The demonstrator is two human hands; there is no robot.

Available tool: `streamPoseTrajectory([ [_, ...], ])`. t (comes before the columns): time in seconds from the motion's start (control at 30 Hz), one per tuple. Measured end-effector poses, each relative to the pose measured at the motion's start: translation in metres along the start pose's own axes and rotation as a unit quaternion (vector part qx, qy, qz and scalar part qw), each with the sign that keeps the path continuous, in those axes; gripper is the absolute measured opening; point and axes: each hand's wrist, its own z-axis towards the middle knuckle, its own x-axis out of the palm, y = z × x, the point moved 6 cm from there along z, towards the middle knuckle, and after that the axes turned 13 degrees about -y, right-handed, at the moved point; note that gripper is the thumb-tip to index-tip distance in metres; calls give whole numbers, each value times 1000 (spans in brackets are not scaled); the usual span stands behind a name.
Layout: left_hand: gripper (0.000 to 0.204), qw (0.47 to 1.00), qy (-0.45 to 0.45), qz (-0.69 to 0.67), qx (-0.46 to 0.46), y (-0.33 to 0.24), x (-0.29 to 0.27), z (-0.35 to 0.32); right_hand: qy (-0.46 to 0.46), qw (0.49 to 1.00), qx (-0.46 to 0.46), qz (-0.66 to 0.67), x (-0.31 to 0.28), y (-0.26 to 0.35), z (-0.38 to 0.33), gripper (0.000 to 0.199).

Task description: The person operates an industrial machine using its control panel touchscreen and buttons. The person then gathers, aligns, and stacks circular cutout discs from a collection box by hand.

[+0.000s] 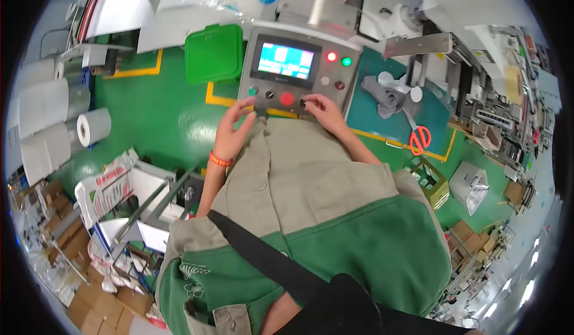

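A control panel [246,66] with a lit touchscreen [285,60] stands in front of me. My left hand [234,128], with an orange band on the wrist, is at the panel's lower left corner. Its fingers are spread and hold nothing, the fingertips just below a green button [253,91]. On the panel's lower right, the fingers of my right hand [326,111] close around a black knob [303,103], which they partly cover. Between the hands are a big red button [287,99] and a small black selector switch [269,95]. Red [331,56] and green [346,61] lamps glow at upper right.
A green lid-like board [213,54] is left of the panel. To the right, a teal surface [368,116] bears a grey cloth [382,96] and orange-handled scissors [420,139]. White rolls [94,127] lie far left. A yellow-green crate [435,191] and a white bin [468,185] stand at right.
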Motion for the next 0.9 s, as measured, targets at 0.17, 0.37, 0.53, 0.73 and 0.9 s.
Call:
streamPoseTrajectory([
  [0.17, 37, 995, 58, 69, 47, 8, 6, -12, 100, 987, -20, -127, 21, 2, -26, 21],
  [0.37, 39, 997, 51, 52, 34, 18, 4, -15, 87, 967, -109, -214, 23, 20, -20, 20],
  [0.53, 38, 997, 21, 57, 48, 17, -1, -13, 107, 955, -146, -234, 29, 33, -22, 19],
  [0.73, 38, 996, 21, 64, 53, 9, -1, -12, 127, 948, -166, -239, 31, 34, -16, 19],
  [0.9, 38, 995, 15, 74, 61, 9, -2, -15, 130, 941, -193, -248, 33, 34, -19, 19],
])
